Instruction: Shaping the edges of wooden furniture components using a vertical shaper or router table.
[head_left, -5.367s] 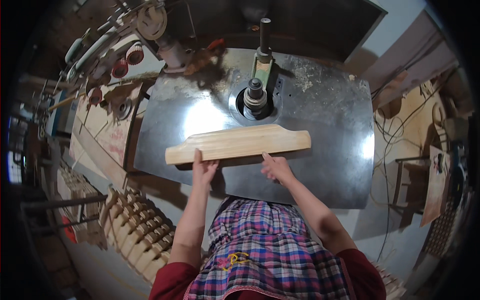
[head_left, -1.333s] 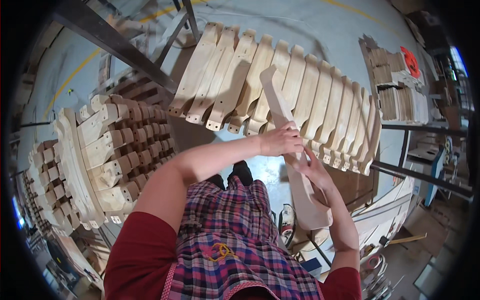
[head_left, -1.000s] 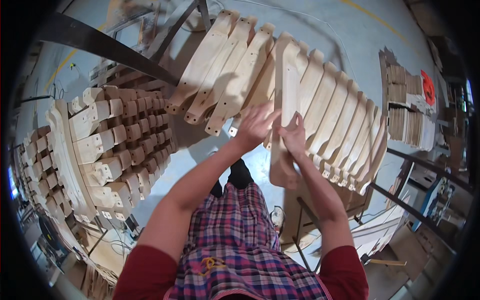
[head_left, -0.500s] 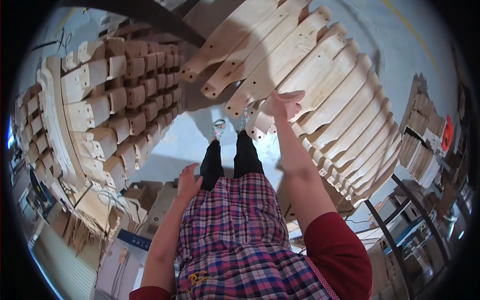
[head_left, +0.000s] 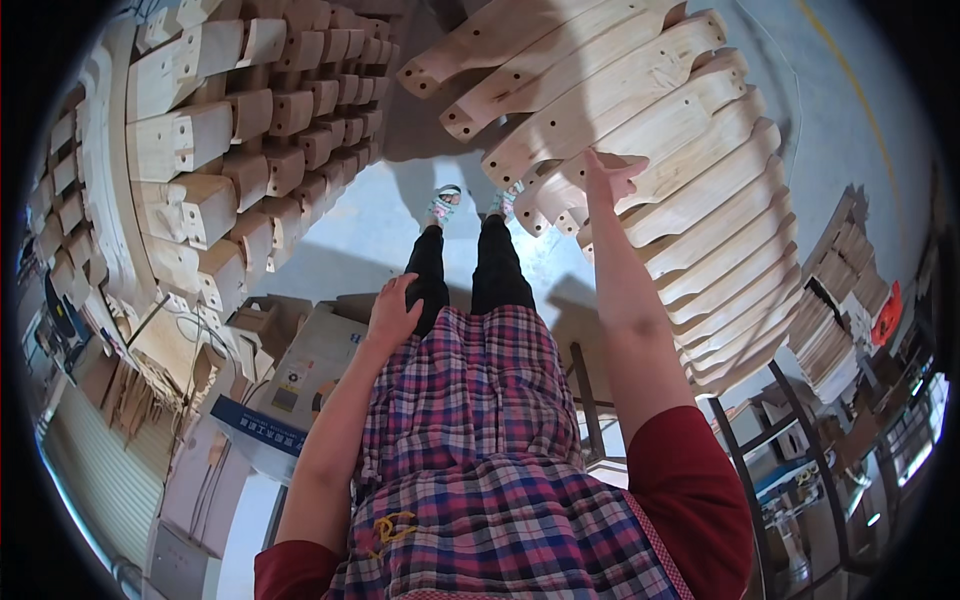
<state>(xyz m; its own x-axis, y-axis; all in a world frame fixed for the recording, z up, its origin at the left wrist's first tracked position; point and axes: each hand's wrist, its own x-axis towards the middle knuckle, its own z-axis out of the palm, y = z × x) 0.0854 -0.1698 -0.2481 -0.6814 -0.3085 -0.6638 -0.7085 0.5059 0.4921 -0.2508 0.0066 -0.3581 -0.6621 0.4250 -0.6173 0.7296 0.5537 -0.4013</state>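
Over the stacked shaped wooden boards (head_left: 590, 115) on the right, my right hand (head_left: 612, 182) hangs at or against a pale board near its drilled end. Its fingers point right, loosely bent and apart, and I see nothing gripped in them; whether the palm bears on the wood is hard to tell. Dark round holes mark the boards' near ends. My left hand (head_left: 396, 312) is down by my left thigh, fingers loosely spread, holding nothing. Between it and the boards are my legs in black trousers, below a checked apron (head_left: 470, 400).
A tall stack of drilled wooden blocks (head_left: 205, 135) stands at left. Beside my left forearm are cardboard boxes (head_left: 305, 365) and a blue-edged box (head_left: 255, 425). Dark metal frame bars (head_left: 790, 410) rise at right, near more stacked wood (head_left: 835, 290) and a red-orange item (head_left: 886, 315).
The view has shifted, so the stacks sit higher in the picture. My right hand keeps about the same place over the boards; my left hand stays by my thigh.
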